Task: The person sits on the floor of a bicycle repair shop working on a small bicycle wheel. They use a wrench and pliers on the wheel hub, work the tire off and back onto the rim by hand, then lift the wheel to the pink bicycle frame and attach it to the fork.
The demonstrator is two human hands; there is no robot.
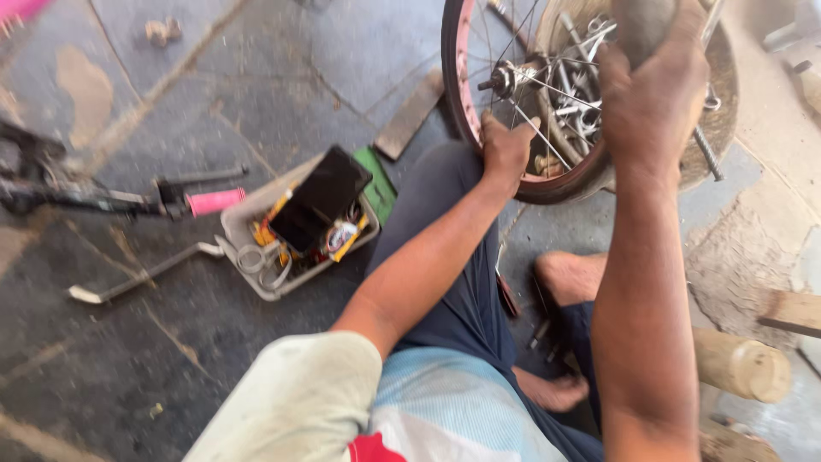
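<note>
A small bicycle wheel [466,103] with a pink rim, black tyre and thin spokes stands upright in front of my knees. My left hand [506,152] grips the tyre and rim at the wheel's lower edge. My right hand [654,94] is raised at the top right, closed around a grey rounded object whose shape is mostly hidden by my fingers. The hub and axle [500,81] sit between the two hands. Behind the spokes lies a round basin [723,103] with several metal wrenches in it.
A grey plastic tray [244,224] with small parts and a black case on top sits left of my leg. A handlebar with a pink grip [214,202] and a metal lever [137,278] lie on the stone floor. Wooden handles [740,366] lie at right.
</note>
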